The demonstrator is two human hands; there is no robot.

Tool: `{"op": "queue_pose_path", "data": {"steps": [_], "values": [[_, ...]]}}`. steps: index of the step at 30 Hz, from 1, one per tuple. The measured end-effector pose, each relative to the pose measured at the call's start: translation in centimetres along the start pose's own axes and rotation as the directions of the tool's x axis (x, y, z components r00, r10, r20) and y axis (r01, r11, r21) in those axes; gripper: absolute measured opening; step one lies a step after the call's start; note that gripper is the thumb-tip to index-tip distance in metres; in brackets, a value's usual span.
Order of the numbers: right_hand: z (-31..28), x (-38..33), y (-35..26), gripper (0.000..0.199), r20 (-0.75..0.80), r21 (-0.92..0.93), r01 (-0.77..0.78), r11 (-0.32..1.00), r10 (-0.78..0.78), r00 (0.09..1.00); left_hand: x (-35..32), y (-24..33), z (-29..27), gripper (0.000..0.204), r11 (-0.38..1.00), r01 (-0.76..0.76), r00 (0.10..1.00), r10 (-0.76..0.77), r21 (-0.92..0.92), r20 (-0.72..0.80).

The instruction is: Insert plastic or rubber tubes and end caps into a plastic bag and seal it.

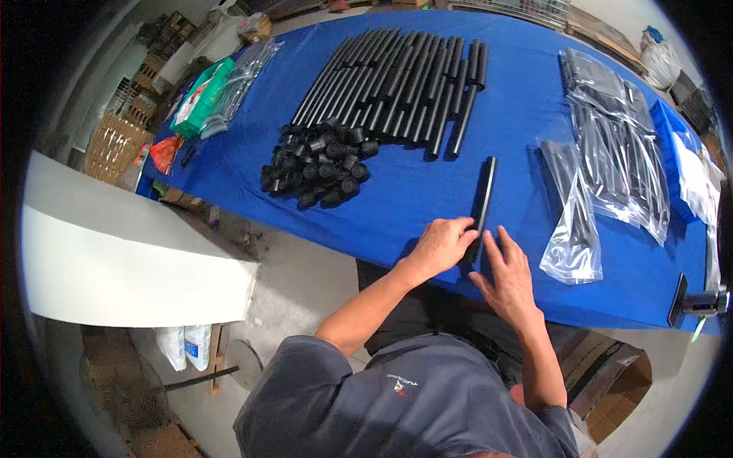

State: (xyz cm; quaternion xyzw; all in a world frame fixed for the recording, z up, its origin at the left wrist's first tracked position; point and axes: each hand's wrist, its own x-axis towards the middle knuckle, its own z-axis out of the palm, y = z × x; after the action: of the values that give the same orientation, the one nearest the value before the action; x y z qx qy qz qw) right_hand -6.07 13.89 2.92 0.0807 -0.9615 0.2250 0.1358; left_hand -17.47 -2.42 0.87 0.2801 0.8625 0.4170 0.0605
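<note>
One black tube [484, 195] between left hand [443, 246] and right hand [510, 281]

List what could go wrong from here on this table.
1. The single long black tube has its near end by the table's front edge, at the left hand, with the right hand spread open beside it; it might slip or roll.
2. The loose heap of short black cylindrical pieces is unboxed, so a bump could scatter some.
3. The clear plastic bags at the right look slick and may slide.
</note>
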Motion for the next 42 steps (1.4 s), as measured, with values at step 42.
{"op": "queue_pose_path", "data": {"steps": [42], "values": [[1.0,-14.3,-0.7,0.040,0.546,0.808,-0.589,-0.026,0.410,0.731,-7.4,2.9,-1.9,0.071,0.769,0.113,0.971,0.050,-0.629,0.235]]}}
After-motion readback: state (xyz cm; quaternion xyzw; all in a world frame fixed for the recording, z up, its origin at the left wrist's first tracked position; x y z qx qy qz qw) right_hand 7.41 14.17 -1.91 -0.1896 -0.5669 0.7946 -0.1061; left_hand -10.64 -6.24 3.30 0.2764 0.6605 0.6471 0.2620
